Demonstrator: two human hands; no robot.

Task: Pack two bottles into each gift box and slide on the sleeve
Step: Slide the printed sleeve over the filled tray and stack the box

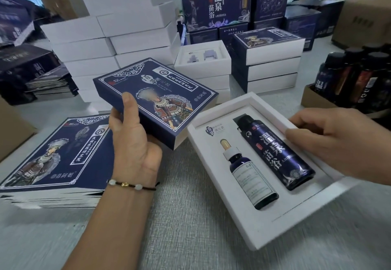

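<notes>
Two bottles are lying in the white gift box (262,223).
Left hand (132,143) is gripping a sleeved box (156,98), fingers curled around it; right hand (340,145) fingers, seemingly relaxed, are touching the tall bottle (277,153) beside the dropper bottle (249,174).

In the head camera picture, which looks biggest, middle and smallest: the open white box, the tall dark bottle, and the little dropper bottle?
Largest to smallest, as they look:
1. Open white gift box
2. Tall dark bottle
3. Dropper bottle
Both bottles lie side by side in the box, so nearness hardly skews this.
</notes>
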